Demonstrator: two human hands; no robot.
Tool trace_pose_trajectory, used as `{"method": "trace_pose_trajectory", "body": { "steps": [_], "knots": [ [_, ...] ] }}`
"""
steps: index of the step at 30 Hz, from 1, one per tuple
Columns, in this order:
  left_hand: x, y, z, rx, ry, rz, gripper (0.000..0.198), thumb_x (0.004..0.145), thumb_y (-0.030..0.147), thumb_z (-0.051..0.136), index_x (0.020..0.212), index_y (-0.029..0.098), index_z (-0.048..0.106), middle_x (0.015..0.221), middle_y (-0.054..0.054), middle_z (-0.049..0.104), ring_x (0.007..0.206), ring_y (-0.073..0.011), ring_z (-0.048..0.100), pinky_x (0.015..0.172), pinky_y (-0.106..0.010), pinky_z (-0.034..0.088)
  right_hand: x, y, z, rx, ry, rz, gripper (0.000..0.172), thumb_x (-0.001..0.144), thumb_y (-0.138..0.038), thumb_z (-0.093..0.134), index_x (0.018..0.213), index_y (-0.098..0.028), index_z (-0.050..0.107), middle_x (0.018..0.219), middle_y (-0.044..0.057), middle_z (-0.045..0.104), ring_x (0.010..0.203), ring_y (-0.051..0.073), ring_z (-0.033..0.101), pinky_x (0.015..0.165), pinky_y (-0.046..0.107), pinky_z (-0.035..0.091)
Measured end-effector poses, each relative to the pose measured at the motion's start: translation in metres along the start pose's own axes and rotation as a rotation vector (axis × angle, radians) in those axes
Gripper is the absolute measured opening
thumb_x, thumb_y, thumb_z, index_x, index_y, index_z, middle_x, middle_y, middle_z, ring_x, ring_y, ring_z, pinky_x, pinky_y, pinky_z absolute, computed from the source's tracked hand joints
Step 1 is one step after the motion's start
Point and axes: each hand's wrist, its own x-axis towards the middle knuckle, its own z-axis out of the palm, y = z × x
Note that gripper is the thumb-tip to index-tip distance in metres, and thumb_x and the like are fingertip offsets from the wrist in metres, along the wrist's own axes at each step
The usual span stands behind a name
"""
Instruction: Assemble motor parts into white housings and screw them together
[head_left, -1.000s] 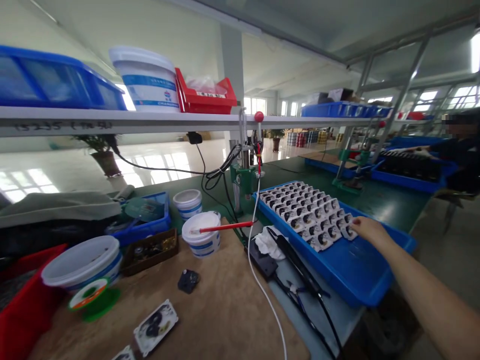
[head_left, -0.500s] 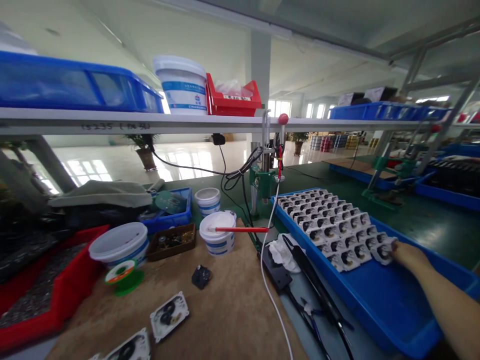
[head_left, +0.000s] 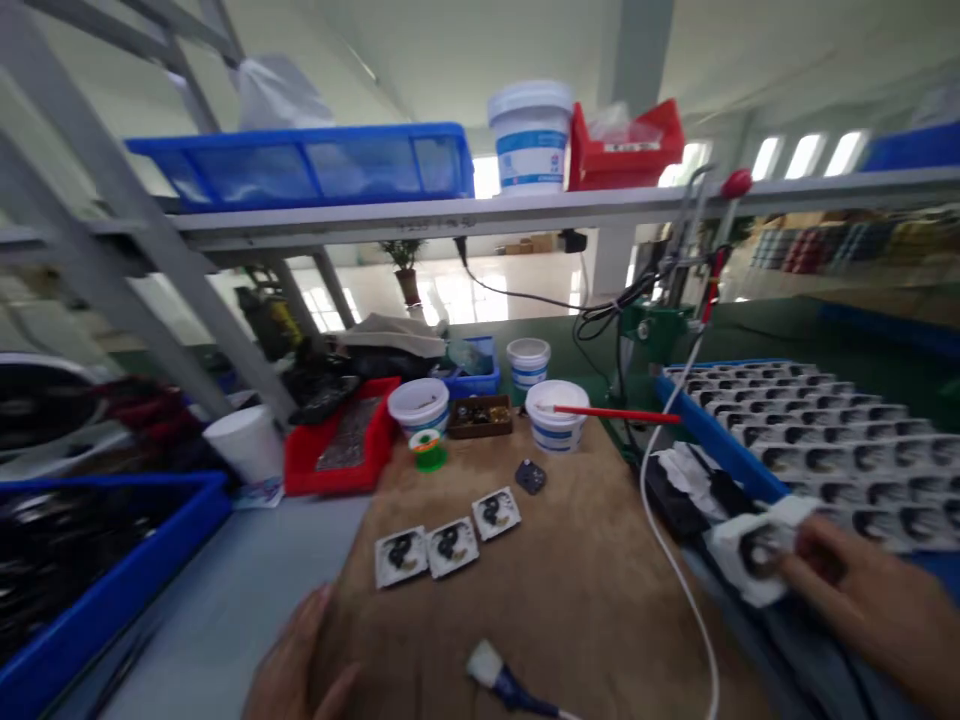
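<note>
White square part (head_left: 754, 552), with a dark round piece in its face, sits grasped in the fingers (head_left: 817, 548) of the right hand (head_left: 862, 600). It is held at the near right, just in front of the near edge of the blue tray (head_left: 701, 425) and above the dark clutter beside that tray. The tray is filled with many like parts in rows, too blurred to count.

The left hand (head_left: 296, 672) lies at the near left edge of the brown board (head_left: 585, 600), its fingers spread loose and released, holding nothing.

On the board lie three more white square parts (head_left: 452, 545) in a slanted row, close to each other, left of centre. One small dark piece (head_left: 531, 476) lies just to the far right of them. One blue-handled brush (head_left: 501, 682) lies at the near edge, between the two hands. One white cable (head_left: 671, 535) runs along the board's right side.

At the far edge of the board stand three white tubs (head_left: 418, 405). One red stick (head_left: 619, 413) rests across the rightmost tub. One green spool (head_left: 428, 450) stands by the leftmost tub, and one brown box (head_left: 480, 415) sits between tubs. Left of them on the tabletop are one red tray (head_left: 341, 450) and one white cup (head_left: 244, 445).

The shelf (head_left: 450, 212) above carries one blue bin (head_left: 307, 165), one white bucket (head_left: 531, 135) and one red bin (head_left: 626, 145).
</note>
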Motion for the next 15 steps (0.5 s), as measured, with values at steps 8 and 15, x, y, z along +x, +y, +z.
{"method": "trace_pose_trajectory", "body": {
  "steps": [8, 15],
  "knots": [
    [0.039, 0.024, -0.005, 0.083, -0.247, 0.169, 0.083, 0.077, 0.043, 0.058, 0.145, 0.023, 0.016, 0.151, -0.014, 0.019, 0.137, -0.0323, 0.023, 0.105, -0.047, 0.032, -0.024, -0.219, 0.117, 0.017, -0.214, -0.335, 0.017, 0.088, -0.031, 0.057, 0.086, -0.014, 0.056, 0.084, 0.002, 0.057, 0.076, 0.016, 0.056, 0.072, 0.034, 0.047],
    [0.099, 0.032, 0.049, 0.097, -0.102, 0.482, 0.068, 0.074, 0.054, 0.056, 0.134, 0.025, 0.044, 0.141, -0.012, 0.042, 0.131, -0.0343, 0.034, 0.107, -0.051, 0.023, -0.03, -0.244, 0.101, 0.08, -0.233, -0.35, 0.028, 0.087, -0.04, 0.061, 0.096, -0.014, 0.06, 0.093, 0.004, 0.06, 0.085, 0.018, 0.059, 0.077, 0.037, 0.05]
  ]
}}
